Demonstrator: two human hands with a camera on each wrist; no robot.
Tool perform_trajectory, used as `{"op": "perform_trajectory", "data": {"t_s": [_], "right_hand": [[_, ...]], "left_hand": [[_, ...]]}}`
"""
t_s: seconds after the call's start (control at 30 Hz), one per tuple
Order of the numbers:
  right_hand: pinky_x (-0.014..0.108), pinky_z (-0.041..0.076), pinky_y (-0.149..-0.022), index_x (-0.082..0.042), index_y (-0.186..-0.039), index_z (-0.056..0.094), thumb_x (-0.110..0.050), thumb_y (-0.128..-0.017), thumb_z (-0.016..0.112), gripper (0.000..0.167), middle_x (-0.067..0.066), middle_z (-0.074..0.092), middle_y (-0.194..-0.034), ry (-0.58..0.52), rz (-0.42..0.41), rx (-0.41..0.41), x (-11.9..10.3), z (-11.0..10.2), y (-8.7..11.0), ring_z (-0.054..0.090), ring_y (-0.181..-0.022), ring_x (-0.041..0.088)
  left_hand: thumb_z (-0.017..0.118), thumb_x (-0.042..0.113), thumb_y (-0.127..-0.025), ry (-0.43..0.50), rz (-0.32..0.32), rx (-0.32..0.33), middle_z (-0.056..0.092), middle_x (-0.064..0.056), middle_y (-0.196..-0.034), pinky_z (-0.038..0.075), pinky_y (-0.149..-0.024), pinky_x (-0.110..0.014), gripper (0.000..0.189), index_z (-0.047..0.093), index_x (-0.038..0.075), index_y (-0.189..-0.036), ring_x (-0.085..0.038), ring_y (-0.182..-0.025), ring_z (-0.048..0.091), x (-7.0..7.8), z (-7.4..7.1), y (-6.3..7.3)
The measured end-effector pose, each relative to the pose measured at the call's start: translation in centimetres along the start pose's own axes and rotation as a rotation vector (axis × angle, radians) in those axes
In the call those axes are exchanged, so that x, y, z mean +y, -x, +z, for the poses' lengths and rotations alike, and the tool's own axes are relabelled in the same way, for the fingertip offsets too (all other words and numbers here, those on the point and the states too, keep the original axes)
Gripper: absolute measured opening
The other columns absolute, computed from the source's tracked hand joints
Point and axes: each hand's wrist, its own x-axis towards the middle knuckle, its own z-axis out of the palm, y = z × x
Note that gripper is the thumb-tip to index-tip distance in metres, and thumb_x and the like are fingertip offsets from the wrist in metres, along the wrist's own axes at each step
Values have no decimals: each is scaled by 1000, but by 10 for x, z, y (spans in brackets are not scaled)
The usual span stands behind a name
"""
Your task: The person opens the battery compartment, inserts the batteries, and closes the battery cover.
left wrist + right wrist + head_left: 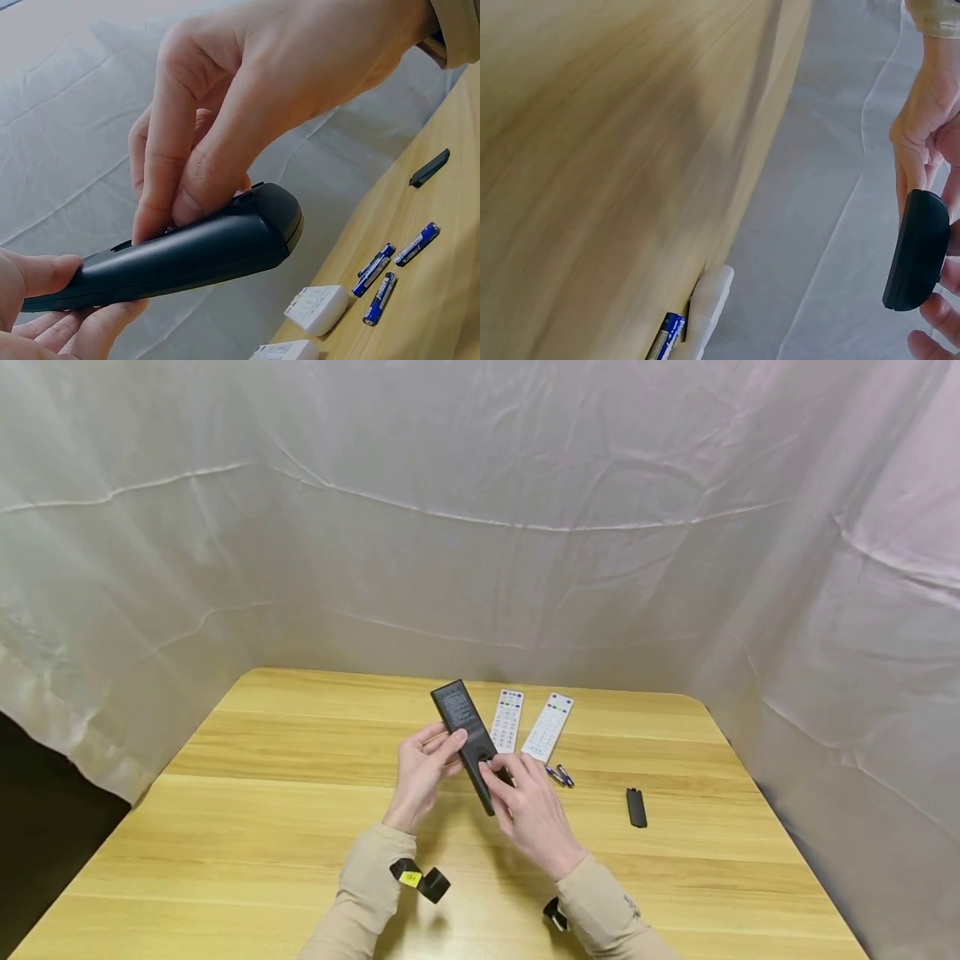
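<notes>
A black remote control (459, 703) is tilted above the table, its back turned up. My left hand (422, 774) grips its side, thumb on top and fingers underneath. Bent fingers of my right hand (534, 810) reach into the open battery compartment near the lower end. A small shiny bit shows beside those fingertips, too small to identify; whatever lies between them is hidden. In the left wrist view, the right thumb and forefinger press down inside the compartment of the remote (202, 251). The right wrist view shows only the remote's rounded end (919, 251).
Two white remotes (507, 718) (549, 728) lie face up behind my hands. Near them are several blue batteries (417, 244). A loose black battery cover (636, 807) lies farther right on the wooden table (262, 827). Grey curtains (480, 568) hang around the back and sides.
</notes>
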Motion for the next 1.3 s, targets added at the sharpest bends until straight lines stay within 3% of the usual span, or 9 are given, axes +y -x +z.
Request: {"op": "perform_trajectory", "data": {"t_s": [1.03, 1.3], "right_hand": [[38, 53, -88, -6, -114, 76, -5, -79, 79, 35, 6, 69, -112, -15, 38, 42, -2, 1, 4, 57, -101, 25], [43, 55, -95, -5, -114, 75, -1, -79, 78, 35, 8, 69, -114, -107, 59, 71, -3, 5, 7, 60, -104, 25]], "left_hand": [[66, 2, -94, 5, 5, -1, 72, -28, -114, 66, -77, -28, 40, 57, -10, -131, -14, -81, 76, -1, 0, -1], [67, 2, -94, 6, 10, 5, 76, -23, -107, 66, -75, -28, 38, 58, -9, -130, -13, -79, 76, -1, 0, -1]]}}
